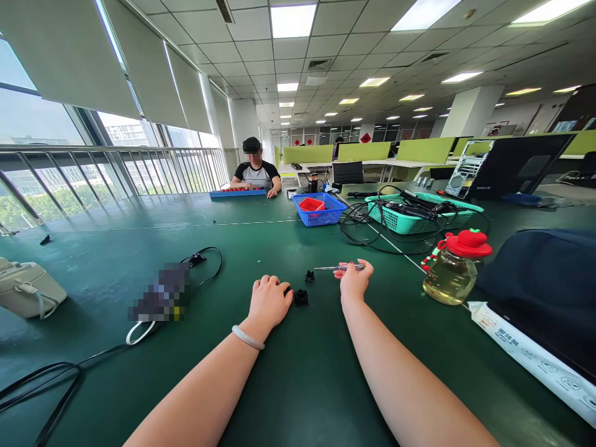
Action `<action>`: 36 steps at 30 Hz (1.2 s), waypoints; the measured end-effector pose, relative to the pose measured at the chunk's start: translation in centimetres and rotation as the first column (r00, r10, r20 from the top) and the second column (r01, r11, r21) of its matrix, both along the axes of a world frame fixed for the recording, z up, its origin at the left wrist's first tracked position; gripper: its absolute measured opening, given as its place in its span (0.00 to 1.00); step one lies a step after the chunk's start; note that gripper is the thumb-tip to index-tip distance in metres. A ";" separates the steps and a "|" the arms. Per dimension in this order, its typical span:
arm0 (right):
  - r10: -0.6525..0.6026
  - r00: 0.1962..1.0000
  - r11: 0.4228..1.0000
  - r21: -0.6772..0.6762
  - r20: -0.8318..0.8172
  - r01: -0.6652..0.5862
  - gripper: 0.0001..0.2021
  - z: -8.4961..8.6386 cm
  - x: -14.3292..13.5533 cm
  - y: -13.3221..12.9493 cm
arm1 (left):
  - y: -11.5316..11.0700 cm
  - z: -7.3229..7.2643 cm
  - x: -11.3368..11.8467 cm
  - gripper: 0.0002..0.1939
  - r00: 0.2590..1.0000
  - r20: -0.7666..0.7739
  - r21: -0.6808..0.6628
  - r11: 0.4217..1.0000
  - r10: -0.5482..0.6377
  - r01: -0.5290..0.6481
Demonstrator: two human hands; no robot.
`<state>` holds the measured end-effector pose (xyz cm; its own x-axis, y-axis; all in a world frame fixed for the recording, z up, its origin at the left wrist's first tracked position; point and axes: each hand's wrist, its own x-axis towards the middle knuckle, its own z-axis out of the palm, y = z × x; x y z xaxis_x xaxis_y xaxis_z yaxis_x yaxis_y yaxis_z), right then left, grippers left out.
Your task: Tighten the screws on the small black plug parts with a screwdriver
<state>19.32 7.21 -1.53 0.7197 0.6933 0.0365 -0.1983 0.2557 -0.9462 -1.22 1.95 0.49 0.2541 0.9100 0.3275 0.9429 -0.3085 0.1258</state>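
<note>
My right hand [356, 283] is closed around a slim screwdriver [329, 268], whose thin metal shaft points left, level above the table. Resting on the green table, my left hand [270, 302] has its fingers curled, with a small dark part [289, 290] showing between index finger and thumb; its kind is hard to make out. Just right of that thumb lies a square black piece [301, 297] with a round opening. A smaller black piece [310, 276] with prongs sits beyond it, close to the screwdriver's tip.
A blue basket [320, 215] with red trays and a teal basket [404, 225] of cables stand farther back. At right are a red-lidded jar [449, 273], a white box [531, 354] and a dark bag [540, 273]. Black cables [60, 372] lie left. Another person [256, 174] sits opposite.
</note>
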 end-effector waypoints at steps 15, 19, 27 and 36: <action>0.149 0.987 0.989 -0.027 0.056 -0.148 0.13 -1.0 -0.5 0.6 | -0.1 -0.5 0.7 0.15 0.947 0.106 -0.135 0.939 -0.303 0.316; 0.194 0.978 0.981 -0.033 0.072 -0.193 0.12 -0.9 -0.6 0.3 | 0.0 -0.3 0.5 0.17 0.980 0.113 -0.120 0.976 -0.166 0.179; 0.183 0.983 0.983 0.026 -0.005 -0.183 0.14 -0.6 -0.5 0.1 | 0.0 -0.5 0.6 0.28 0.956 0.111 -0.148 0.946 -0.273 0.287; 0.209 0.966 0.977 0.078 -0.154 -0.199 0.15 -0.9 0.0 1.1 | -0.3 -0.5 1.9 0.12 0.937 0.105 -0.144 0.927 -0.334 0.346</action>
<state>19.36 8.27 -2.40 0.5633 0.8260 -0.0208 -0.4006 0.2510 -0.8812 0.67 1.61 0.01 0.5369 0.8150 0.2178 0.7703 -0.5789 0.2675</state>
